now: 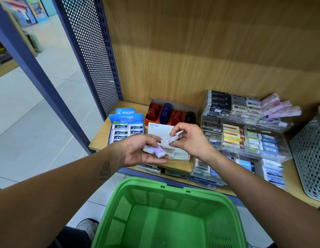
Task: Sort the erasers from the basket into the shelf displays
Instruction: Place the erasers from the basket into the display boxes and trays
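My left hand (137, 151) cups a few small white and lilac erasers (158, 152) over the front of the wooden shelf (100, 138). Close to its right, my right hand (189, 140) pinches one wrapped white eraser (170, 139) between thumb and fingers, its end touching the left hand's fingertips. Under both hands stands a white display box (160, 130) with pale erasers in it. Below, the green basket (166, 190) shows a bare bottom.
A blue Pilot eraser box (127, 127) stands at the shelf's left. Behind sits a box of red, blue and black items (170, 113). Clear tiered trays (245, 133) of packets fill the right, pink packs (279, 108) on top. A perforated metal bin (311, 151) stands far right.
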Tool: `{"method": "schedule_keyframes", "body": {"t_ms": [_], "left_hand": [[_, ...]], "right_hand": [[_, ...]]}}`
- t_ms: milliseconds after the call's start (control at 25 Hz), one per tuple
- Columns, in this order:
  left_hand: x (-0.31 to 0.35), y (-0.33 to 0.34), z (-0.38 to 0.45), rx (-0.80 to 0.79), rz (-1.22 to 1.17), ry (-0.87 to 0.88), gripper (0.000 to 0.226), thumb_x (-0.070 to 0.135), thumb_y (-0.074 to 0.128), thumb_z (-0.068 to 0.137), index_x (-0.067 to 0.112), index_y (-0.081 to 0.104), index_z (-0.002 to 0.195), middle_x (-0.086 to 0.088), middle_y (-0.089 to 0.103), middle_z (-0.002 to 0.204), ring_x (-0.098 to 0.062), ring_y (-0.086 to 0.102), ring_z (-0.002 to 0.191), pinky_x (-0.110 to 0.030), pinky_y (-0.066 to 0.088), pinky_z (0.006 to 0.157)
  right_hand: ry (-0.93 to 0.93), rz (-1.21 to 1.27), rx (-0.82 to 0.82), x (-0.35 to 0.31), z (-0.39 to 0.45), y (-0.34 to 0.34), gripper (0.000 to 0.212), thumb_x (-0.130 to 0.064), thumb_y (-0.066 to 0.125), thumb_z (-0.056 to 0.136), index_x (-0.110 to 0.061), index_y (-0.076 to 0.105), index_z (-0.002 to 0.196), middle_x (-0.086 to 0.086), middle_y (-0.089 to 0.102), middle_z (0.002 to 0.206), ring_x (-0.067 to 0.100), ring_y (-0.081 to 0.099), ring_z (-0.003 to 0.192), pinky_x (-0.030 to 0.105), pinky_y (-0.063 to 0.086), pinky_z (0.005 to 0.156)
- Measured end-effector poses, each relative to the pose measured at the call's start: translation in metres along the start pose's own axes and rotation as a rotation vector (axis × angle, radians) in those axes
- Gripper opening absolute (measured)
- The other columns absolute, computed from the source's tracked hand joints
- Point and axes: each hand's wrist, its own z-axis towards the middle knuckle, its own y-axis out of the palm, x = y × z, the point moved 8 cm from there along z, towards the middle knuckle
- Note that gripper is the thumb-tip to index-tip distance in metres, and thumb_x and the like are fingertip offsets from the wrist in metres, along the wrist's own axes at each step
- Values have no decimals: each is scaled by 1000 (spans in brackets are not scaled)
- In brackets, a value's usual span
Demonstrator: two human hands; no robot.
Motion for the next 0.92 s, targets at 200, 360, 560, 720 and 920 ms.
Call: {"method": "schedule_keyframes", "body": {"t_ms": [200,360,560,720,920], "left_hand": [[2,12,-5,-46,52,28,25,-7,66,86,-6,62,111,-30,68,102,-43,72,91,-43,63,70],[3,10,2,14,153,64,29,-14,65,85,1,64,109,-26,71,93,-33,74,84,-33,61,63],[6,29,5,17,181,125,33,-17,66,81,0,66,110,-22,70,91,-29,74,77,-34,60,61],[3,52,5,-8,153,135,33,-17,67,81,-4,65,110,-24,70,92,-35,74,83,-36,61,64],[7,38,5,116,24,163,21,-18,62,85,-7,61,102,-31,59,107,-43,68,96,-42,62,69]], "right_hand": [[-25,117,-34,-3,-9,-1,33,17,76,73,-12,63,80,18,66,105,18,69,84,30,60,77],[-35,170,-91,-8,-16,-8,34,20,72,74,-6,62,94,10,64,110,12,66,87,29,58,78],[59,372,-56,-5,-30,-28,48,15,75,75,-3,61,117,15,69,111,17,68,88,33,59,83],[128,521,-49,3,-45,-40,41,13,73,77,-5,68,114,15,74,104,18,70,86,27,57,77],[133,-6,110,17,-36,-54,37,6,72,74,-20,62,99,12,66,90,23,61,77,43,55,76]]}}
